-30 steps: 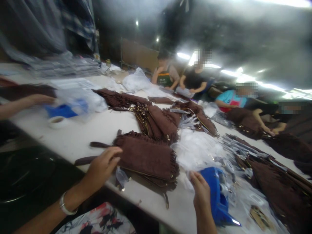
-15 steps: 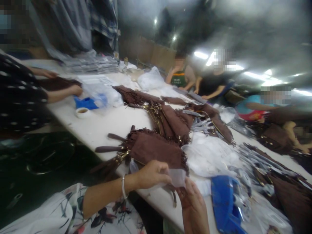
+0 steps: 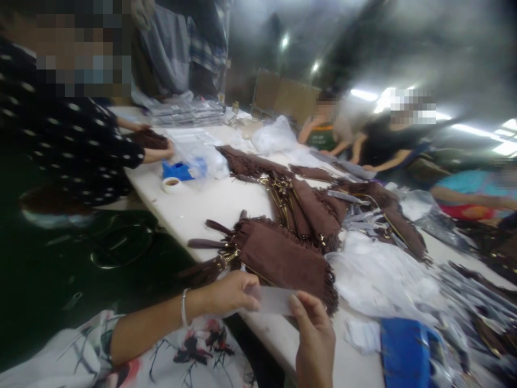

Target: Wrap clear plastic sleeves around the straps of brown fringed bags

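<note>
Between my two hands a small strip of translucent white sheet (image 3: 275, 300) is stretched out. Its left end is pinched by the thumb and fingers of my left hand (image 3: 231, 293), which has a bangle at the wrist. My right hand (image 3: 315, 337) grips the other end between thumb and fingers. Just beyond lies a brown fringed bag (image 3: 285, 258) flat near the table edge, its strap loops and gold-coloured clasps (image 3: 231, 257) at the left end. Whether the strip is plastic or paper, I cannot tell.
More brown fringed bags (image 3: 311, 210) lie across the white table (image 3: 161, 207). Clear plastic bags (image 3: 375, 269), a blue holder (image 3: 405, 353) and a small white cup (image 3: 171, 185) stand about. One person in polka dots (image 3: 76, 145) works at the left; others sit across the table.
The view has swung left, so the table items appear further right. My hands have drawn apart a little, and the strip between them now shows longer and flatter.
</note>
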Demonstrator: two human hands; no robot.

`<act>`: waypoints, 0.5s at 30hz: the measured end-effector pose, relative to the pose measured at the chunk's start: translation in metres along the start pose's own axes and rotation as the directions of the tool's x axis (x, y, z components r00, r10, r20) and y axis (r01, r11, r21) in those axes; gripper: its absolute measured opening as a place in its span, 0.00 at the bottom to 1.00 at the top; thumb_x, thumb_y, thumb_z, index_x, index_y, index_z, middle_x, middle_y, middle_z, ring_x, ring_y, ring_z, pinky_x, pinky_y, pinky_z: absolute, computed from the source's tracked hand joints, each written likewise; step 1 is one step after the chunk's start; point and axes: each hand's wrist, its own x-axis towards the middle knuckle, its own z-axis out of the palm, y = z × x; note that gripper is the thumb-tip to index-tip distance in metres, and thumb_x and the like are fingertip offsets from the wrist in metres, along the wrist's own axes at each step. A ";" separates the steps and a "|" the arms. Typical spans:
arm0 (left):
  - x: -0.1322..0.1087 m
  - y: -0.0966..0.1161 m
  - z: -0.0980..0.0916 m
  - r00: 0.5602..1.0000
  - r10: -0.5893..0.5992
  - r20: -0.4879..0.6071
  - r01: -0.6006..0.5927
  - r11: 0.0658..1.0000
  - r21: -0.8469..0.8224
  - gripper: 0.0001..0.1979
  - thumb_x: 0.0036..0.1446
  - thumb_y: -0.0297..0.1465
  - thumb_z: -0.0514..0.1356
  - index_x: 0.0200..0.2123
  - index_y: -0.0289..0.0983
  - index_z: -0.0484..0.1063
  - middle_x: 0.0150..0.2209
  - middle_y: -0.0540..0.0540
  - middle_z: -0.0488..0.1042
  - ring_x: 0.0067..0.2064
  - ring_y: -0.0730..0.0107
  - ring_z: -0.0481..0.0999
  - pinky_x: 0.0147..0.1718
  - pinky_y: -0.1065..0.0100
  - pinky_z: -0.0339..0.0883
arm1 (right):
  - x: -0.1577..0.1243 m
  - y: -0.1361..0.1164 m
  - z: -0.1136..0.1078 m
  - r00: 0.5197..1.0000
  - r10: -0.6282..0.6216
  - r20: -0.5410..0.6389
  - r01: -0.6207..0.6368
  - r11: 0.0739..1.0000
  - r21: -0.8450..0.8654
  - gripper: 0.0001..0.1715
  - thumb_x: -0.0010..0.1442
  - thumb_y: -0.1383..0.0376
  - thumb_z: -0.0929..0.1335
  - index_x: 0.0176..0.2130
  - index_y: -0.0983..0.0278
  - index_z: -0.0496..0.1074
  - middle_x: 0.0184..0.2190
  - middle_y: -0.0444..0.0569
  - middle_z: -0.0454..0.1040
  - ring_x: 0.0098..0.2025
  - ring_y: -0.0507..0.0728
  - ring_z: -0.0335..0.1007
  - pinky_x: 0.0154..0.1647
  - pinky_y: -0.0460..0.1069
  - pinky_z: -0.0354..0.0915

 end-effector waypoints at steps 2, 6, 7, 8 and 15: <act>-0.010 -0.013 -0.014 0.998 -0.055 -0.012 0.055 0.998 0.011 0.07 0.42 0.29 0.65 0.27 0.33 0.74 0.25 0.54 0.71 0.27 0.73 0.66 0.25 0.74 0.56 | 0.004 0.008 0.004 0.999 0.035 0.009 -0.035 0.999 -0.001 0.24 0.45 0.52 0.76 0.38 0.62 0.74 0.32 0.43 0.76 0.36 0.54 0.69 0.37 0.45 0.66; -0.029 -0.037 -0.034 0.990 -0.132 -0.040 0.134 0.990 0.046 0.05 0.44 0.30 0.63 0.24 0.33 0.73 0.21 0.54 0.67 0.24 0.75 0.61 0.22 0.74 0.51 | 0.002 0.022 0.018 0.994 0.061 0.086 -0.057 0.997 -0.053 0.25 0.45 0.50 0.76 0.37 0.64 0.74 0.28 0.42 0.74 0.32 0.52 0.67 0.33 0.45 0.64; -0.034 -0.042 -0.036 0.991 -0.129 -0.039 0.131 0.990 0.048 0.06 0.46 0.31 0.62 0.24 0.33 0.72 0.20 0.54 0.65 0.24 0.75 0.60 0.22 0.74 0.50 | 0.001 0.024 0.023 0.991 0.068 0.116 -0.060 0.995 -0.074 0.25 0.46 0.50 0.76 0.37 0.64 0.74 0.28 0.43 0.74 0.32 0.53 0.66 0.33 0.45 0.63; -0.038 -0.045 -0.039 0.992 -0.121 -0.040 0.123 0.991 0.050 0.07 0.48 0.32 0.62 0.23 0.33 0.71 0.20 0.54 0.64 0.24 0.75 0.59 0.21 0.73 0.50 | -0.001 0.026 0.028 0.986 0.081 0.146 -0.068 0.994 -0.091 0.25 0.46 0.50 0.75 0.37 0.64 0.74 0.28 0.43 0.74 0.31 0.53 0.66 0.32 0.45 0.63; -0.058 -0.056 -0.054 0.982 -0.142 -0.121 0.153 0.985 0.080 0.16 0.57 0.39 0.56 0.24 0.35 0.70 0.21 0.53 0.67 0.24 0.73 0.63 0.22 0.73 0.53 | -0.005 0.032 0.050 0.937 0.135 0.321 -0.137 0.990 -0.019 0.29 0.48 0.53 0.75 0.46 0.63 0.73 0.35 0.48 0.76 0.37 0.56 0.71 0.39 0.48 0.67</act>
